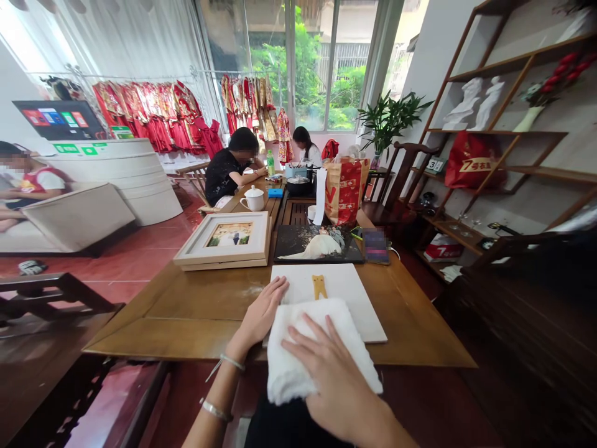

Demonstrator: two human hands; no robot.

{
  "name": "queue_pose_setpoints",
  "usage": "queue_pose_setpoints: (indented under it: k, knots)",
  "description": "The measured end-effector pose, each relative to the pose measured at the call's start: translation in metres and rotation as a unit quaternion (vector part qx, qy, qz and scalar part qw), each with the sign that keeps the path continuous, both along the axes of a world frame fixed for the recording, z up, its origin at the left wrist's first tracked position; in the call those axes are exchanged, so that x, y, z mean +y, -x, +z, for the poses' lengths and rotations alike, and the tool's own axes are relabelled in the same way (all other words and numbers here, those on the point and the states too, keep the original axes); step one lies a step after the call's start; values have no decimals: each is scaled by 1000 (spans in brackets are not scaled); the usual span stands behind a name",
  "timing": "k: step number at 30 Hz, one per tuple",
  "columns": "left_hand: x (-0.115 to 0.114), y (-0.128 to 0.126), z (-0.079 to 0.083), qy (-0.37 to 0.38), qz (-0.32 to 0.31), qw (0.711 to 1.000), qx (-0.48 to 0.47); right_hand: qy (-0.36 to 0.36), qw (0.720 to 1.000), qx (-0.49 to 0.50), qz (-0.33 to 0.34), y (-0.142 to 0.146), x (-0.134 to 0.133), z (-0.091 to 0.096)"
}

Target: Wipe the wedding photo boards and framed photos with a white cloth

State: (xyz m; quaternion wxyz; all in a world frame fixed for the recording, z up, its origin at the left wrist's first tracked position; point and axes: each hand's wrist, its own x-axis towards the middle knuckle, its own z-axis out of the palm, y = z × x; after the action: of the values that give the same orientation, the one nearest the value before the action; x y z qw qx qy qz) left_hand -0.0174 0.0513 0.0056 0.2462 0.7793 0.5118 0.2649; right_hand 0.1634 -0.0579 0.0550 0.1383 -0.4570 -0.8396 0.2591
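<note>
A white board (340, 281) lies flat near the front edge of the wooden table, with a small tan piece (319, 287) with two pointed tips on its upper middle. My left hand (265, 306) rests on the board's left edge, fingers stretched out and held close together. Under my right hand (333, 364) is a folded white towel (289, 373) covering the board's lower part and hanging past its front edge. The right hand's fingers are spread flat on the towel; its thumb is hidden.
Beyond the board lie framed pictures (196, 247), a dark wedding photo panel (286, 242) and a phone (375, 246). Farther back stand a white lidded cup (254, 198) and a red-and-tan paper bag (347, 190). Two people sit at the far end; another sits at left.
</note>
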Motion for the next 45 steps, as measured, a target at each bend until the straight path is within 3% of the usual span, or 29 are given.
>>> queue_pose_setpoints:
  k: [5,10,12,17,21,30,39,45]
  knots:
    - [1,0,-7,-57,-20,998,32,-15,994,-4,-105,-27,37,20]
    - [2,1,-9,-71,-25,995,62,-60,983,-68,-157,-27,89,28]
    - [3,1,-9,-83,-26,994,66,-77,984,-82,-139,-20,110,23]
    - [6,0,-11,-112,-32,991,61,-77,993,-85,-1,3,148,3]
    - [6,0,-11,-113,-38,991,56,-101,990,-95,31,8,153,-2]
    - [4,1,-12,-85,-39,993,67,-110,981,-148,-54,-18,155,2]
    - [2,-1,-8,-93,-18,992,85,-120,986,-111,12,27,151,-3]
    - [2,0,-10,-97,-30,993,65,-115,986,-120,-29,-11,151,-11]
